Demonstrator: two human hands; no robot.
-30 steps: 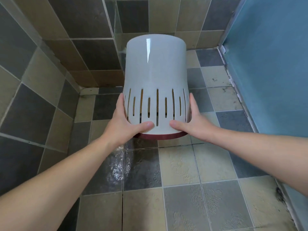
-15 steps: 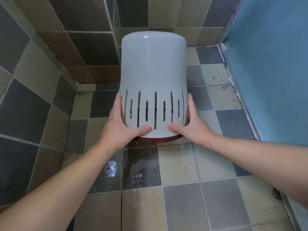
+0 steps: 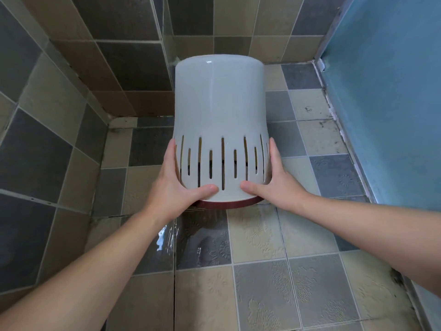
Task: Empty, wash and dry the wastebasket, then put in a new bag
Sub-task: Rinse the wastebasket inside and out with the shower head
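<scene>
Both hands grasp the wastebasket (image 3: 219, 130) from opposite sides near its slotted end: the left hand (image 3: 176, 187) wraps round the left wall with its thumb laid across the front, and the right hand (image 3: 269, 185) mirrors it on the right, thumb pointing inward. They hold the white basket upside down, closed bottom up and tilted away toward the corner, above the tiled floor (image 3: 262, 295). A dark red rim (image 3: 226, 204) shows at the lower, open end, just under the thumbs. Long and short vertical slots ring the wall above that rim. Floor tiles right below the basket glisten wet. Tiled walls (image 3: 59, 115) close in on the left and behind, and a blue wall (image 3: 386, 91) stands to the right.
</scene>
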